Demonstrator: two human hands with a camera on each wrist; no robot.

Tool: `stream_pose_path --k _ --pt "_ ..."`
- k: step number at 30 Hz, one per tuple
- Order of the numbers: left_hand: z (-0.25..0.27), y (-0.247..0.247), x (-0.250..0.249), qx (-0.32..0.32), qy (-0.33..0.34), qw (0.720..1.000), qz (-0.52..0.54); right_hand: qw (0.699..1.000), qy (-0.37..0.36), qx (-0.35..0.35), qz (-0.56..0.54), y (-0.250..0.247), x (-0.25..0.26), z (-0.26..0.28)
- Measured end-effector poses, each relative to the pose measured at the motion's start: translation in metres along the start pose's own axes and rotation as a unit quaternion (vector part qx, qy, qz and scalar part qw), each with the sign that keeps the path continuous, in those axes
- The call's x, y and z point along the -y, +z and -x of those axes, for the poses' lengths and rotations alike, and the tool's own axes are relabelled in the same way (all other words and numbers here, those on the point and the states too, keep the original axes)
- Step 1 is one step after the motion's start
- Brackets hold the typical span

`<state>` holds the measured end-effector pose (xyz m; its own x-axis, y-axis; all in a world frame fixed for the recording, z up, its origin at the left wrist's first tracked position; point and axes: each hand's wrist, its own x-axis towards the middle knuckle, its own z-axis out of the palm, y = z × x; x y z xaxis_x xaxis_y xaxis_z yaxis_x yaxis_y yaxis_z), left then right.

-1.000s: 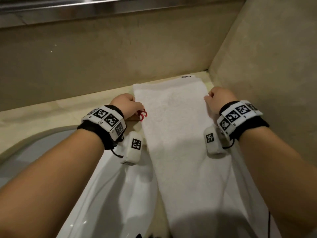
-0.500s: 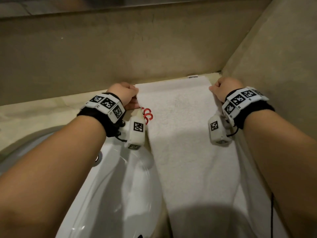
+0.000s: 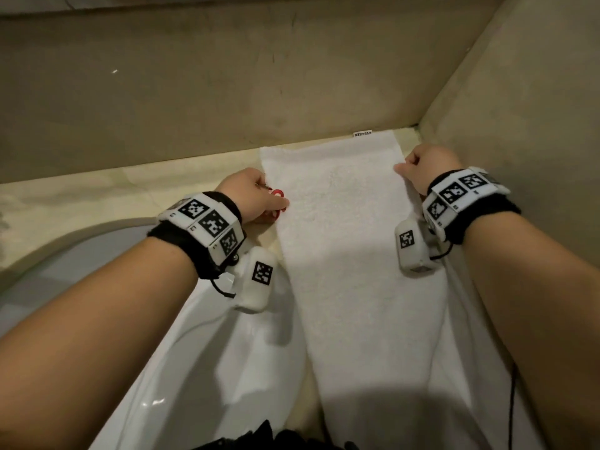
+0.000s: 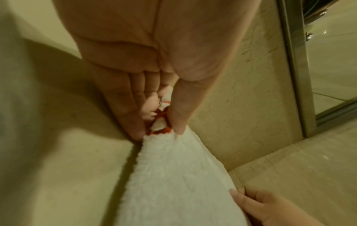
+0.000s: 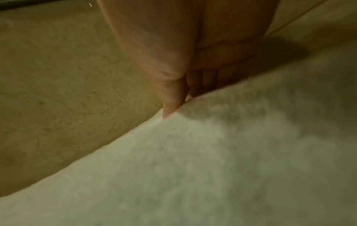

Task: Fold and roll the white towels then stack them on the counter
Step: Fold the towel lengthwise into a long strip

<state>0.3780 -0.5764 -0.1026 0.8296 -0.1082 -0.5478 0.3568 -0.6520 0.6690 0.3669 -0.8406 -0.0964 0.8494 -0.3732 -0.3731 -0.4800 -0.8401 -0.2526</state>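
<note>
A white towel, folded into a long strip, lies on the beige counter and runs from the back wall toward me over the basin edge. A small label sticks out at its far end. My left hand pinches the towel's left edge, where red embroidery shows; in the left wrist view thumb and fingers close on the towel at the red stitching. My right hand pinches the right edge near the far corner; the right wrist view shows the thumb on the towel.
A white basin sits under my left forearm. Beige stone walls close the back and the right side, forming a corner just beyond the towel. A mirror frame stands in the left wrist view.
Both hands slid along the towel's edges toward the back wall. The left has since eased back a little beside the red embroidery, and the towel lies flatter.
</note>
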Motion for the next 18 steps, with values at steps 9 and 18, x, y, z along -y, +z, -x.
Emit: stream_pose_path --k 9,18 --pt "0.01 0.004 0.003 -0.009 -0.001 1.0 -0.028 0.993 0.043 0.1 0.034 0.007 -0.044 0.069" --pt "0.045 0.025 0.005 -0.034 -0.013 0.998 -0.049 0.975 0.045 -0.003 -0.217 0.024 -0.058 0.104"
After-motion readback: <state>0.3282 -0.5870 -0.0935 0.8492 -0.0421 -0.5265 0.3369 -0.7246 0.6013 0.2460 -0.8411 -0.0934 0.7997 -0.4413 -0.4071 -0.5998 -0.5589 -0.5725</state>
